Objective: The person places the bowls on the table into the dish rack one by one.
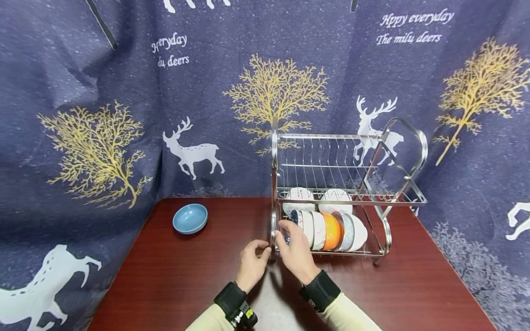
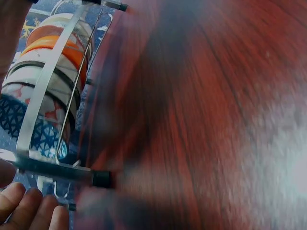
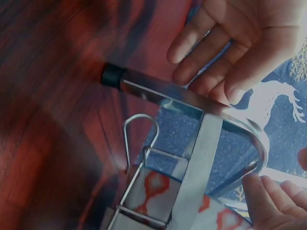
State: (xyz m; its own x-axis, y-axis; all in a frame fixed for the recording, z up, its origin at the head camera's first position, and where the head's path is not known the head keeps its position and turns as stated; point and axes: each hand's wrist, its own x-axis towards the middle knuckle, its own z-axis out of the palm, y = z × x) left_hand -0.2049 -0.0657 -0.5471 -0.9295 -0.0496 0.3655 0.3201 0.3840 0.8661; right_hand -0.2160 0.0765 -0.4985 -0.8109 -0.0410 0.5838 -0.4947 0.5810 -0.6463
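Note:
A two-tier metal dish rack [image 1: 352, 201] stands right of centre, bowls upright on edge in its lower tier. My left hand [image 1: 253, 264] is just outside the rack's front left leg, its loosely bent thumb and fingers right at the metal. In the right wrist view, its fingers [image 3: 204, 67] lie along that leg [image 3: 163, 93]. My right hand [image 1: 296, 250] is at the left post, thumb and forefinger apart, overlapping the blue patterned bowl [image 1: 295, 217]. Its fingertips [image 3: 261, 189] meet the frame's bend in the right wrist view. Neither hand holds a bowl.
An orange bowl [image 1: 331, 232] and several pale bowls share the lower tier, with two white bowls [image 1: 336, 201] behind. A shallow blue dish [image 1: 190, 219] lies at the table's back left. A patterned curtain [image 1: 198, 92] hangs behind the reddish table [image 1: 165, 285].

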